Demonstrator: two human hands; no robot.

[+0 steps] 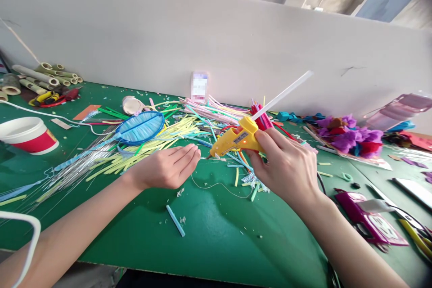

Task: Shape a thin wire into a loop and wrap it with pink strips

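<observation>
My right hand grips a yellow hot glue gun with a white glue stick poking out of its back. The gun's nozzle points left at the fingertips of my left hand. That hand pinches something small and thin right at the nozzle tip; a fine wire curls on the green table just below. I cannot make out the pinched piece itself.
A blue oval woven piece lies among several coloured strips behind my left hand. A white and red tub and bamboo tubes sit far left. Purple and red paper flowers and a magenta tool lie right. A loose blue strip lies near the front.
</observation>
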